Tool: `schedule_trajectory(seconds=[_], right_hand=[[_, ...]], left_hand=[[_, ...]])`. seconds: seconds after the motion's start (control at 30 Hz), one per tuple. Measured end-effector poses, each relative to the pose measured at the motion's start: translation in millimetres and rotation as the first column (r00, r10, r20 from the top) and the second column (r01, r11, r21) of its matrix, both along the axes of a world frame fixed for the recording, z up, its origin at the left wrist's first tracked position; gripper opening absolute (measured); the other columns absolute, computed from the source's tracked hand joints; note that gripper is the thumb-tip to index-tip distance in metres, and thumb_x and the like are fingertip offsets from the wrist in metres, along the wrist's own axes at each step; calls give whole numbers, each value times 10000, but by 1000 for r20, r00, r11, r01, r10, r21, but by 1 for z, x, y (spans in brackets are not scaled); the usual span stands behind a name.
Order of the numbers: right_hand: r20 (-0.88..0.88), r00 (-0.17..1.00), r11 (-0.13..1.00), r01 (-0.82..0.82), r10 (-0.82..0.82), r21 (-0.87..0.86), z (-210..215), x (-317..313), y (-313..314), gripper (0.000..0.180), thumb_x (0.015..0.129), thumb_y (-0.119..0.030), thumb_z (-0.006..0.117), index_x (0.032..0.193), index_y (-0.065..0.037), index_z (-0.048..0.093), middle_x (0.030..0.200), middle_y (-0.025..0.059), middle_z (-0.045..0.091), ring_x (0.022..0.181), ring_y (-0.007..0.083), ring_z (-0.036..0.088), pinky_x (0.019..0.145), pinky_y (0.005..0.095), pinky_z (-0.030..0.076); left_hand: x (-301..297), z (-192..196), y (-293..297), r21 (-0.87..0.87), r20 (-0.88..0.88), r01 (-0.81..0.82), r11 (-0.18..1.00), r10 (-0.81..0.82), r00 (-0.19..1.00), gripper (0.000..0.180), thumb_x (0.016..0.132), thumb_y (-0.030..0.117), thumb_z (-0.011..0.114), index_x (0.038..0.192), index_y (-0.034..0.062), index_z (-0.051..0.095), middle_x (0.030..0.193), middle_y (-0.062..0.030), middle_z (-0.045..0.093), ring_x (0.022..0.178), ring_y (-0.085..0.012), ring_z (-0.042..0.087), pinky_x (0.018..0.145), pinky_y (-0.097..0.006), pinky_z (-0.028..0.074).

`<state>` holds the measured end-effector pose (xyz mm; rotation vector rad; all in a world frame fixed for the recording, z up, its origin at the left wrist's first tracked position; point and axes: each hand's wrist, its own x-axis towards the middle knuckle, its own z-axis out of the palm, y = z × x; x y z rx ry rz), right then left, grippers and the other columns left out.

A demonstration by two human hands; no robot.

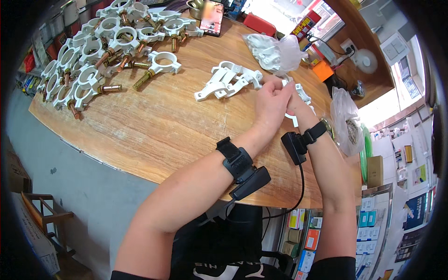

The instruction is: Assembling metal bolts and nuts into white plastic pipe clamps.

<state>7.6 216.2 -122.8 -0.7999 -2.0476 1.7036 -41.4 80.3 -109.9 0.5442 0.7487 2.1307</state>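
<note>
Over the right part of the wooden table, my left hand (pixel 270 103) and my right hand (pixel 297 101) meet, fingers closed and pinched together. A small white plastic pipe clamp piece (pixel 284 83) shows at their fingertips; the rest of it is hidden by the fingers. Just left of them lies a loose pile of white clamp halves (pixel 228 79). More white halves (pixel 303 94) lie beyond my right hand, and a curved white one (pixel 292 120) shows below it. At the far left are heaped many ring-shaped clamps (pixel 110 28) with brass-coloured anchor bolts; one clamp (pixel 163 62) lies nearest the middle.
A plastic bag of white pieces (pixel 267 52) lies behind my hands. Right of them stands a clear bag (pixel 347 126) with metal parts. A phone (pixel 212 18), red case (pixel 259 24) and orange box (pixel 322 70) sit at the back. Black cabled devices (pixel 250 183) are strapped to my wrists.
</note>
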Motion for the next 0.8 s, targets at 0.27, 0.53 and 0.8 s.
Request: schedule_trajectory(seconds=[0.27, 0.53, 0.8], right_hand=[[184, 977, 684, -62, -106, 726, 24, 17, -15, 219, 800, -258, 563, 796, -44, 611, 642, 62, 587, 513, 142, 542, 446, 279, 405], [-115, 961, 281, 187, -253, 941, 68, 88, -78, 157, 769, -162, 650, 803, -29, 574, 688, 96, 562, 566, 240, 553, 516, 334, 431], [-90, 977, 174, 125, -192, 977, 44, 127, -106, 167, 713, -114, 679, 737, -56, 525, 647, 93, 508, 551, 271, 537, 492, 373, 415]], left_hand=[[5, 0, -2, -50, -24, 47, 998, -48, 999, 240, 879, 244, 590, 789, 25, 549, 588, 12, 443, 486, -59, 441, 456, -223, 483], [1, 3, -5, -118, -153, 31, 992, -49, 987, 281, 871, 259, 608, 786, -8, 590, 579, 16, 469, 483, -56, 470, 424, -212, 439], [14, 1, -9, -176, -265, 208, 962, -250, 931, 193, 885, 247, 596, 878, 54, 599, 670, 13, 516, 629, -80, 560, 542, -209, 445]])
